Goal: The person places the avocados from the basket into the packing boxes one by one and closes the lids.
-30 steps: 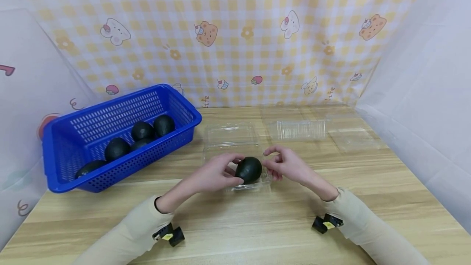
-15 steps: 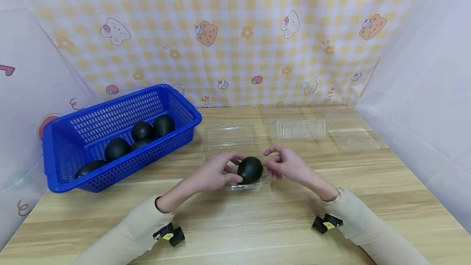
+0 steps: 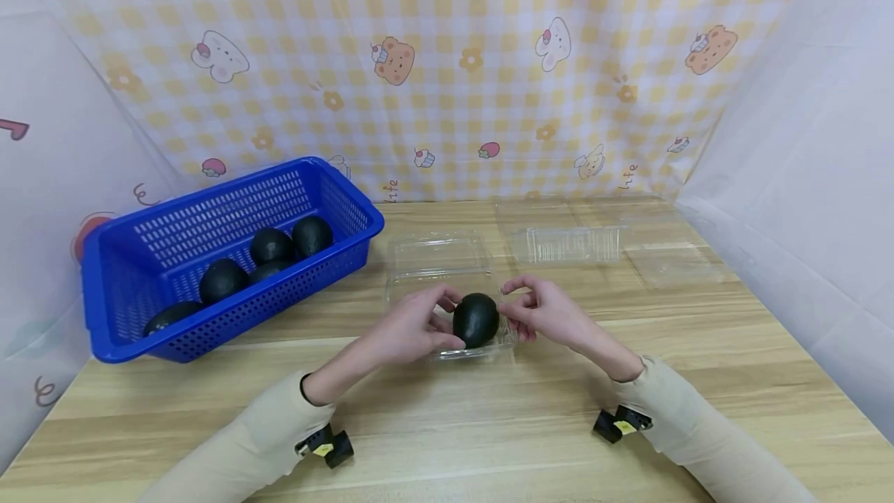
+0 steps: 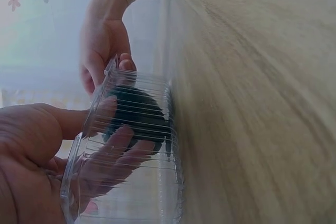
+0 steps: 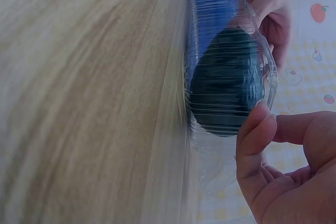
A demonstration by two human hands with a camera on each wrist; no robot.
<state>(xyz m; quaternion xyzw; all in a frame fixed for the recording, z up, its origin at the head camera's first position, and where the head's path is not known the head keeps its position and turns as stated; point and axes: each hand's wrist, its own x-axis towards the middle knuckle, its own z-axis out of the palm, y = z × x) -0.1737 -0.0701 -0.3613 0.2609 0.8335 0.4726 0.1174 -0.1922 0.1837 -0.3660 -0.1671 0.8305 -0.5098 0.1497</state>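
A dark green avocado (image 3: 476, 320) sits in the near half of a clear plastic clamshell box (image 3: 438, 254), whose lid lies back, away from the person. My left hand (image 3: 417, 324) reaches into the box from the left, thumb and fingers holding the avocado's left side. Through the ribbed wall in the left wrist view, these fingers (image 4: 118, 142) show against the avocado (image 4: 136, 111). On the other side, my right hand (image 3: 548, 313) pinches the box's right rim between thumb and index finger, as the right wrist view shows beside the avocado (image 5: 228, 82).
To the left, a blue perforated basket (image 3: 373, 227) holds several more avocados (image 3: 223, 279). More clear plastic boxes (image 3: 573, 245) lie at the back right of the wooden table (image 3: 447, 441). A checked curtain (image 3: 447, 115) hangs behind.
The avocado has shifted slightly to the right and turned a little more upright inside the box. My left hand has followed it slightly; my right hand keeps its place on the rim.
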